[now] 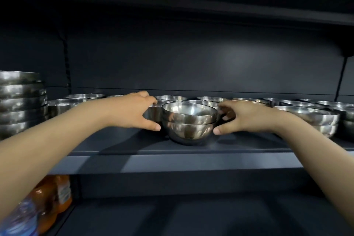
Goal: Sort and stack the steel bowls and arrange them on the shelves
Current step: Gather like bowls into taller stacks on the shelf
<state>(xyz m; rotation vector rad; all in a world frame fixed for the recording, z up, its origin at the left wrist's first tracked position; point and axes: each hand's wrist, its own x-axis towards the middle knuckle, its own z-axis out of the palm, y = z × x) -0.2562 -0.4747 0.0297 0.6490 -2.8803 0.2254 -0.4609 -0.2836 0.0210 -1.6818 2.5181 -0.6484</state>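
Across the whole width in front of you runs a dark grey shelf [249, 145], and every steel bowl in view stands on it. Below it you can see a lower shelf [172, 216] of the same colour.

At your far left rises a tall stack [21, 101] of wider bowls, nested one in another and cut off by the edge of the view. Down at the left end of the lower shelf stand some bottles [47, 197] with orange contents, blurred and partly behind your left forearm.

Along the back of the upper shelf, single bowls [211, 99] stand in rows, rim up, from just beside the tall stack out to your right. Near the right end sits a short stack [310, 119] of bowls, closer to the front than those rows.

At the middle, near the front edge, stands the stack of two bowls [189, 124], upright, one nested in the other.

Your left hand [134, 111] is at its left side, the fingers [151, 99] loosely curved and reaching over a bowl just behind, the thumb tip right at the lower bowl's wall. Your right hand [249, 117] is at its right side, with the fingers curled close to the upper bowl and the thumb tip at the lower one. Whether either hand is grasping the stack or has released it, you cannot tell from this view.
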